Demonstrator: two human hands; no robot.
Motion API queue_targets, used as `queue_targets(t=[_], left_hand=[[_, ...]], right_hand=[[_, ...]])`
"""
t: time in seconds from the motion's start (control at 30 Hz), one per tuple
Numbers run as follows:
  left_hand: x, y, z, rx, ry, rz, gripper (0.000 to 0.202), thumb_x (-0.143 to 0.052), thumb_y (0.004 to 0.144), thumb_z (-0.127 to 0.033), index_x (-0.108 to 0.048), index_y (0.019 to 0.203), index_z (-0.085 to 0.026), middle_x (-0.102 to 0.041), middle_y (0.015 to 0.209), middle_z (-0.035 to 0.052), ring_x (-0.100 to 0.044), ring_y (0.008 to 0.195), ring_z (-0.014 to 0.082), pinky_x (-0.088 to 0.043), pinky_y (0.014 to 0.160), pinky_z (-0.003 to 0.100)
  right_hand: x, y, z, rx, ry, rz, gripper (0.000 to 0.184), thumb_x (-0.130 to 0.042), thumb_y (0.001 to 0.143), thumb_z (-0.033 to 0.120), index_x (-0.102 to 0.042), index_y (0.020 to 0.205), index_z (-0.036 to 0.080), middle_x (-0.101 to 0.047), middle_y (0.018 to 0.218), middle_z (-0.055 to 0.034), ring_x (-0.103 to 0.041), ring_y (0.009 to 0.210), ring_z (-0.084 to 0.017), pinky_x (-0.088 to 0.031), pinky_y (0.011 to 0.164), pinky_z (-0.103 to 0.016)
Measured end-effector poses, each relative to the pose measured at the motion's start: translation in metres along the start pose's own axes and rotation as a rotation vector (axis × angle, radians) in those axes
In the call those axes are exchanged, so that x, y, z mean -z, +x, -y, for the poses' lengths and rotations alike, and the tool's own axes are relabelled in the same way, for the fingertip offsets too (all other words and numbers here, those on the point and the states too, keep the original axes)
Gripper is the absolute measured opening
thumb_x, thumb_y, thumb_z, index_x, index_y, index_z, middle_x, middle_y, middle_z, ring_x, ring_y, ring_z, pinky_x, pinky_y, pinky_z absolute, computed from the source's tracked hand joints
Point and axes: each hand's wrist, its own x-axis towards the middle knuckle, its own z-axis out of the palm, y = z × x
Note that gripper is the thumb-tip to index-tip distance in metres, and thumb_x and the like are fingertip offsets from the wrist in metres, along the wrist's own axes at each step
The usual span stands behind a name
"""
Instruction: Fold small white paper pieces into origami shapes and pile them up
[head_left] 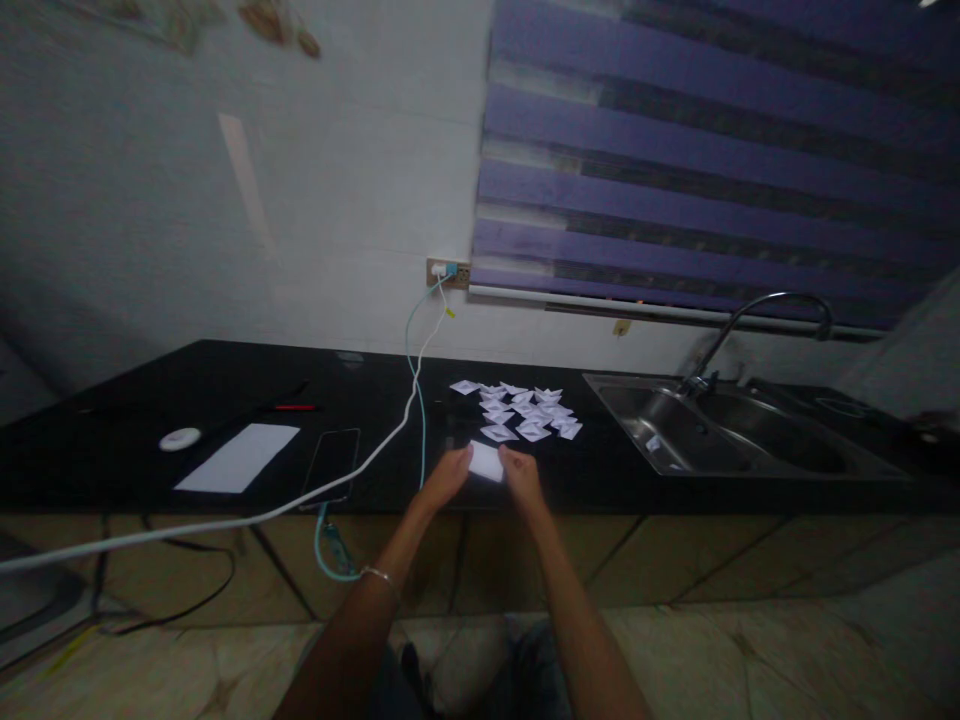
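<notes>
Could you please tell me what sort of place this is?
Probably a kitchen, perhaps in a home: a steel sink with a curved faucet is set into a black countertop, with cabinets below.

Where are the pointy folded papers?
In the head view, the folded papers lie on the counter just right of centre, left of the sink, beyond the white paper between left hand and right hand.

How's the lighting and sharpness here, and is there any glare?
Head view: dim overall; a pale streak, likely glare, marks the wall; the held paper is bright with little detail; folds of the paper boats look soft; the sink seems stretched sideways.
</notes>
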Motion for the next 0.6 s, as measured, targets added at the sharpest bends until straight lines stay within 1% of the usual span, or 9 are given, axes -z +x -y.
queue_targets(t=[0.1, 0.17, 0.23, 0.27, 0.33, 0.4, 0.47, 0.53, 0.6], left_hand=[[-0.001, -0.001, -0.003, 0.068, -0.095, 0.042, 0.05, -0.043, 0.08, -0.061, -0.056, 0.073, -0.013, -0.05, 0.063, -0.0006, -0.043, 0.056, 0.011, -0.032, 0.049, 0.021], [0.0, 0.001, -0.003, 0.077, -0.144, 0.022, 0.044, -0.049, 0.078, -0.058, -0.053, 0.075, -0.015, -0.048, 0.062, -0.0027, -0.042, 0.053, 0.0095, -0.03, 0.045, 0.019], [0.002, 0.004, 0.0, 0.06, -0.157, -0.025, 0.039, -0.054, 0.075, -0.055, -0.05, 0.071, -0.016, -0.044, 0.059, -0.0045, -0.04, 0.05, 0.0082, -0.028, 0.043, 0.017], [0.003, 0.005, 0.002, 0.053, -0.157, -0.05, 0.039, -0.057, 0.073, -0.053, -0.049, 0.068, -0.016, -0.043, 0.057, -0.0052, -0.038, 0.048, 0.0075, -0.026, 0.042, 0.017], [0.004, 0.008, 0.007, 0.044, -0.164, -0.084, 0.037, -0.059, 0.072, -0.051, -0.049, 0.065, -0.016, -0.042, 0.054, -0.0057, -0.037, 0.046, 0.0068, -0.025, 0.042, 0.017], [0.005, 0.009, 0.01, 0.047, -0.178, -0.12, 0.036, -0.06, 0.071, -0.049, -0.051, 0.064, -0.015, -0.043, 0.051, -0.0057, -0.037, 0.044, 0.0063, -0.025, 0.041, 0.017], [0.006, 0.008, 0.01, 0.056, -0.194, -0.155, 0.035, -0.062, 0.07, -0.048, -0.053, 0.065, -0.015, -0.045, 0.05, -0.0053, -0.037, 0.042, 0.006, -0.024, 0.04, 0.018], [0.006, 0.006, 0.008, 0.068, -0.201, -0.171, 0.035, -0.064, 0.069, -0.047, -0.057, 0.066, -0.014, -0.046, 0.05, -0.0048, -0.037, 0.041, 0.0059, -0.023, 0.039, 0.018], [0.007, 0.005, 0.005, 0.064, -0.197, -0.18, 0.035, -0.065, 0.069, -0.047, -0.059, 0.064, -0.013, -0.047, 0.048, -0.0044, -0.037, 0.039, 0.0059, -0.024, 0.038, 0.019]], right_hand=[[0.001, 0.001, -0.005, 0.04, -0.031, 0.0, 0.048, -0.049, 0.079, 0.055, -0.053, 0.053, 0.015, -0.042, 0.05, 0.0025, -0.035, 0.05, -0.01, -0.026, 0.047, -0.022], [0.001, 0.001, -0.007, 0.051, -0.045, 0.014, 0.046, -0.049, 0.081, 0.051, -0.052, 0.052, 0.015, -0.04, 0.049, 0.0032, -0.034, 0.048, -0.01, -0.025, 0.046, -0.022], [-0.002, 0.002, -0.008, 0.058, -0.058, 0.036, 0.043, -0.051, 0.08, 0.049, -0.056, 0.054, 0.014, -0.043, 0.049, 0.0027, -0.037, 0.049, -0.01, -0.026, 0.046, -0.022], [-0.004, 0.002, -0.007, 0.065, -0.057, 0.034, 0.039, -0.053, 0.078, 0.047, -0.059, 0.059, 0.014, -0.047, 0.052, 0.0018, -0.04, 0.051, -0.011, -0.029, 0.048, -0.022], [-0.007, 0.002, -0.006, 0.088, -0.045, -0.015, 0.031, -0.057, 0.075, 0.044, -0.066, 0.075, 0.014, -0.057, 0.065, -0.0009, -0.048, 0.059, -0.014, -0.036, 0.054, -0.023], [-0.01, 0.002, -0.004, 0.116, -0.035, -0.103, 0.032, -0.061, 0.072, 0.04, -0.064, 0.093, 0.015, -0.059, 0.079, -0.0033, -0.051, 0.068, -0.015, -0.041, 0.06, -0.024], [-0.011, 0.0, 0.0, 0.145, -0.054, -0.15, 0.036, -0.065, 0.07, 0.038, -0.06, 0.099, 0.017, -0.057, 0.088, -0.0044, -0.051, 0.072, -0.015, -0.042, 0.062, -0.024], [-0.01, -0.003, 0.005, 0.182, -0.099, -0.123, 0.039, -0.068, 0.068, 0.037, -0.058, 0.101, 0.019, -0.054, 0.095, -0.0051, -0.051, 0.077, -0.016, -0.043, 0.065, -0.025], [-0.01, -0.007, 0.012, 0.231, -0.164, -0.046, 0.043, -0.072, 0.064, 0.035, -0.058, 0.102, 0.02, -0.05, 0.103, -0.0059, -0.051, 0.089, -0.018, -0.045, 0.075, -0.028]])
